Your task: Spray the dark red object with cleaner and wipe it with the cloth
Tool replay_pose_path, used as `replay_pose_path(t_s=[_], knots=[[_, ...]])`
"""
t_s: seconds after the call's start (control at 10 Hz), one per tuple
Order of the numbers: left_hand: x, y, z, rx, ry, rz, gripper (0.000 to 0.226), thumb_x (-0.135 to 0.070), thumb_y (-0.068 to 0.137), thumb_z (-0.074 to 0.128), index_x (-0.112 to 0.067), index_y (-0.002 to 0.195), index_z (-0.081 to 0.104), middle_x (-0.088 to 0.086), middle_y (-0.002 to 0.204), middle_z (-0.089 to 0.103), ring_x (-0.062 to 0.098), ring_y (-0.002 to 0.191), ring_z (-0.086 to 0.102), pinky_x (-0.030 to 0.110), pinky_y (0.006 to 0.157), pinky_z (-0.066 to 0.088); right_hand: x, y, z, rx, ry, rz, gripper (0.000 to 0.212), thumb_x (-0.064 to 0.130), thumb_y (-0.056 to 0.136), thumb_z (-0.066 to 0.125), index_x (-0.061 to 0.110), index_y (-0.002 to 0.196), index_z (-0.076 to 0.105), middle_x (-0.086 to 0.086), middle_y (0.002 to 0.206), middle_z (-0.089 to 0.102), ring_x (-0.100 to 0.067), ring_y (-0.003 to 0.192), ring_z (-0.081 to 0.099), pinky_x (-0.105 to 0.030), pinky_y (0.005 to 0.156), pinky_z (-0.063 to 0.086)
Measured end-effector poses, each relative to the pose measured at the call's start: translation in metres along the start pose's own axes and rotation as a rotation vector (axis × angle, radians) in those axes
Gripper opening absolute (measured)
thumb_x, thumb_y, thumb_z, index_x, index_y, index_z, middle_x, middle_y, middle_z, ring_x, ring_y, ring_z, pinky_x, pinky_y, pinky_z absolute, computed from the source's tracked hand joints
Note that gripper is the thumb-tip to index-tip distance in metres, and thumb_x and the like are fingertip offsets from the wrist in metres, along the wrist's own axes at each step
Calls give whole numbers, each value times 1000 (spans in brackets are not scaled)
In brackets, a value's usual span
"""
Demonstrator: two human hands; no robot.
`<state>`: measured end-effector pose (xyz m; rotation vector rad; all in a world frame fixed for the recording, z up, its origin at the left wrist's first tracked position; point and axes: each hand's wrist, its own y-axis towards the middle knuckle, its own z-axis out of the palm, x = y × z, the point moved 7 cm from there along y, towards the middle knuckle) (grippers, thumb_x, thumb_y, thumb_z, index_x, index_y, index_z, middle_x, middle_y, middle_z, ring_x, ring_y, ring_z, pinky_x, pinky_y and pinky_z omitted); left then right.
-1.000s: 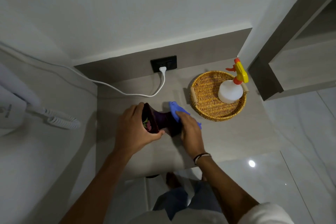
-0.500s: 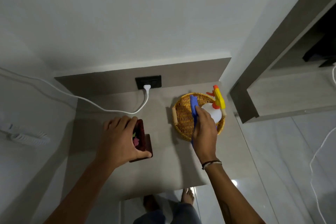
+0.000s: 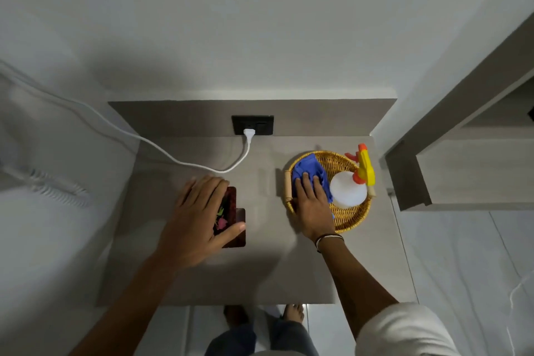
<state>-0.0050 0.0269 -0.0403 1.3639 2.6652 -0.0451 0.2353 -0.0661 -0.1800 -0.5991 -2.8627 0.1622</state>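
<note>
Since half a second ago, right hand (image 3: pixel 313 205) is flattening blue cloth (image 3: pixel 309 172) into basket (image 3: pixel 351 218), grip apart; left hand (image 3: pixel 199 218), grip loose, is covering dark red object (image 3: pixel 235 221); cloth corner beside spray bottle (image 3: pixel 348 192) could be snagging it.

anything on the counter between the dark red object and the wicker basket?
Nothing: the head view shows only bare counter between the dark red object and the wicker basket.

The tabletop (image 3: pixel 260 269) looks matt, with a faint wood-like grain. The basket (image 3: pixel 351 218) is woven wicker, rough and ribbed. The cloth (image 3: pixel 310 167) is soft blue fabric. The spray bottle (image 3: pixel 348 192) is smooth plastic. The dark red object (image 3: pixel 238 218) has a slight gloss.
</note>
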Motion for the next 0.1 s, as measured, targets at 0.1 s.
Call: replay_pose_path(t_s=[0.1], knots=[[-1, 2, -1, 59, 0, -26, 97, -84, 94, 40, -8, 154, 48, 12, 157, 53, 32, 150, 45, 54, 131, 25, 1, -4, -15, 4, 24, 13, 64, 28, 115, 34, 9, 169, 7, -15, 178, 4, -37, 166, -3, -49, 136, 1]])
